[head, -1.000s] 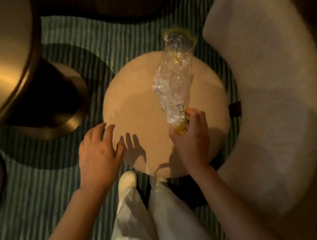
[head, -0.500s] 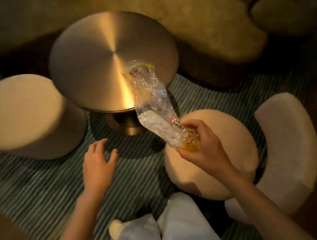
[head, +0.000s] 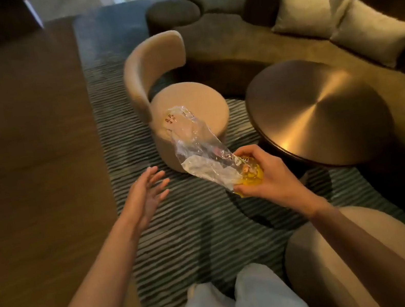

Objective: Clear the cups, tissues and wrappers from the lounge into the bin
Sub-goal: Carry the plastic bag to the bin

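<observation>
Above the striped rug [head: 183, 232], right hand [head: 267, 177] grips wrapper [head: 201, 151]; left hand [head: 146, 195] spread wide.

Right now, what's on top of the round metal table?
Nothing shows on the table top: just bare brushed metal with a light glare. The right hand, gripping the wrapper, covers a sliver of its near-left edge, so that bit stays unchecked.

Open striped rug [head: 183, 237] fills the middle of the frame, and bare wooden floor [head: 30, 183] runs down the left side. A chair [head: 182, 108] stands at upper centre; just right of it a round metal table [head: 315, 111] blocks the way. A sofa [head: 271, 41] closes off the upper right, and a stool [head: 324, 267] fills the lower right.
</observation>
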